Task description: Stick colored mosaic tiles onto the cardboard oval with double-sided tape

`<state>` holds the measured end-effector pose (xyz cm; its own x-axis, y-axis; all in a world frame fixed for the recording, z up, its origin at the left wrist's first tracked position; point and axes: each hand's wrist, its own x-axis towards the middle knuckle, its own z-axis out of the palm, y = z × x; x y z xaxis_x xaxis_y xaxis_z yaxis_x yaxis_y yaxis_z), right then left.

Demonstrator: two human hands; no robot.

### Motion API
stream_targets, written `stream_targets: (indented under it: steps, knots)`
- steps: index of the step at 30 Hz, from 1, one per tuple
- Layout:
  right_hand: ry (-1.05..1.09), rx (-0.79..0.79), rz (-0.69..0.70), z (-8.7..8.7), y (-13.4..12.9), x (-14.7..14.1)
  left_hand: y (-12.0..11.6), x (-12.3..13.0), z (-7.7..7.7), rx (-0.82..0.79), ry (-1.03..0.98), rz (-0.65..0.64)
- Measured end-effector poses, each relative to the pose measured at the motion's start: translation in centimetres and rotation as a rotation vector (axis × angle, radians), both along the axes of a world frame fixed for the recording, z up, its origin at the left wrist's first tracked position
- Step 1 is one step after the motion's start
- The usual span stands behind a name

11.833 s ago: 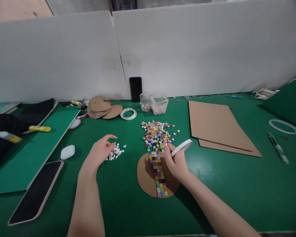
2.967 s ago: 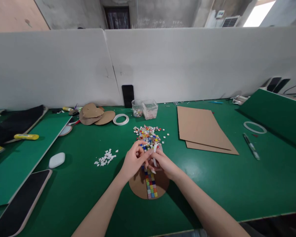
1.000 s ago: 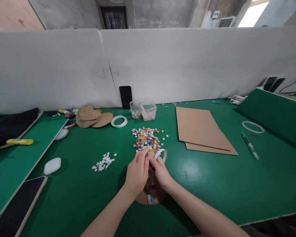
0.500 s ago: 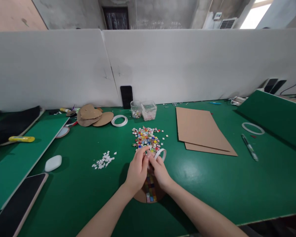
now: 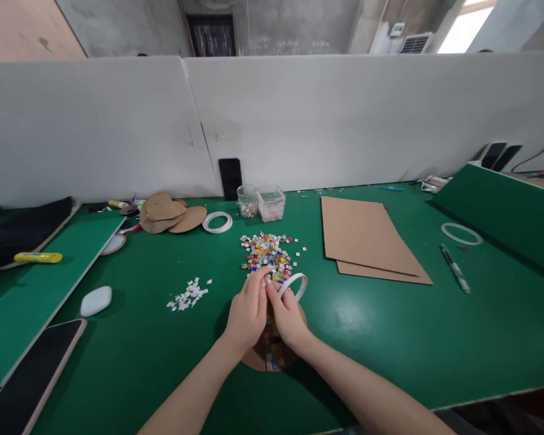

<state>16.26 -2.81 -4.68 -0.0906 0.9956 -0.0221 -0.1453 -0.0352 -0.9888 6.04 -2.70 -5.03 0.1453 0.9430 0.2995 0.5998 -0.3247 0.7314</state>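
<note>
My left hand [image 5: 249, 311] and my right hand [image 5: 289, 314] meet above a round cardboard disc [image 5: 252, 360], fingertips pinched together. A white ring of tape [image 5: 303, 285] hangs at my right hand's fingers. Whatever my left fingertips pinch is too small to make out. Colored square tiles [image 5: 274, 353] form a strip on the disc, partly hidden under my hands. Just beyond my fingertips lies a pile of loose multicolored tiles [image 5: 267, 251]. White paper bits [image 5: 189, 295] are scattered to the left.
Two clear containers [image 5: 271, 203] stand behind the pile. Cardboard sheets [image 5: 367, 235] lie right, with a pen [image 5: 454, 269] beyond. Left are cardboard discs [image 5: 188, 219], a tape roll [image 5: 217, 222], a white case [image 5: 96, 301] and a phone [image 5: 36, 374].
Both hands have shifted slightly against the disc, and the white ring has turned and opened more to view. The whole view has moved slightly.
</note>
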Motion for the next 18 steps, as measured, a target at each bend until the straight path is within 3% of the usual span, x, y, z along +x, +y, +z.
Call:
stream_targets:
  steps: [5,10,18]
  knots:
    - [-0.232,0.171,0.011,-0.77,0.03,0.07,0.01,-0.15,-0.08,-0.037,-0.006,-0.011]
    - [-0.426,0.219,0.012,-0.92,0.01,0.41,0.16,-0.31,0.24,-0.048,-0.035,-0.024]
    - [-0.451,0.287,0.030,-0.93,0.03,0.58,0.26,-0.59,0.37,-0.110,-0.078,-0.009]
